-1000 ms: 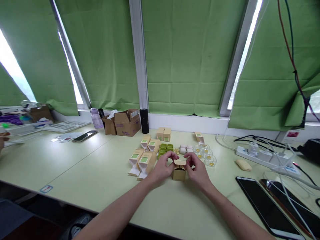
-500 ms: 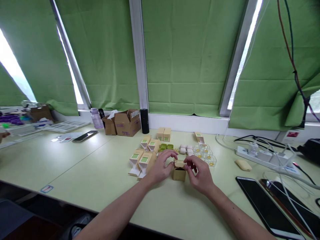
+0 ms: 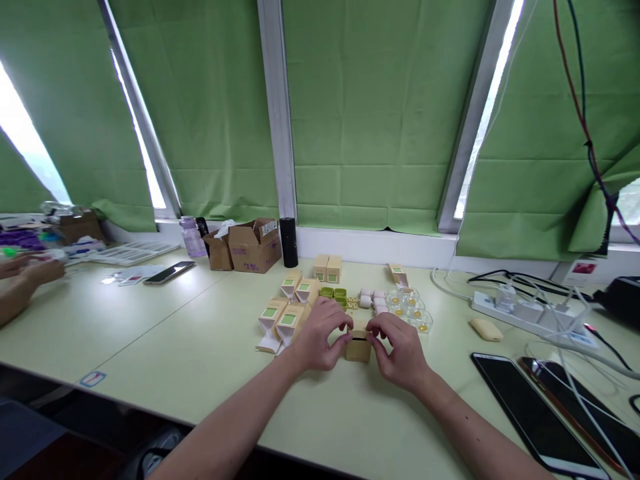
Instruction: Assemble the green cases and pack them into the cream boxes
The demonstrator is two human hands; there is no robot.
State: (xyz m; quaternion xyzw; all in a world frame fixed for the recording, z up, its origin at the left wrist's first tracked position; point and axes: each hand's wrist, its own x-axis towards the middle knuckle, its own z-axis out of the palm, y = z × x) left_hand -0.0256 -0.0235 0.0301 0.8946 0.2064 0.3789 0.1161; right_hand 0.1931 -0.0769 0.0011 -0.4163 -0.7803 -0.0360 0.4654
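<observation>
Thumbs and forefingers of your left hand (image 3: 324, 337) and right hand (image 3: 400, 350) pinch the lid (image 3: 359, 325) of the small kraft-paper carton (image 3: 358, 353), upright on the table (image 3: 320, 420) between them; press both corners evenly, lest it crease.

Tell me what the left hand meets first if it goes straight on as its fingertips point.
Probably the small box; the left hand is at its lid, though whether they touch is unclear.
</observation>
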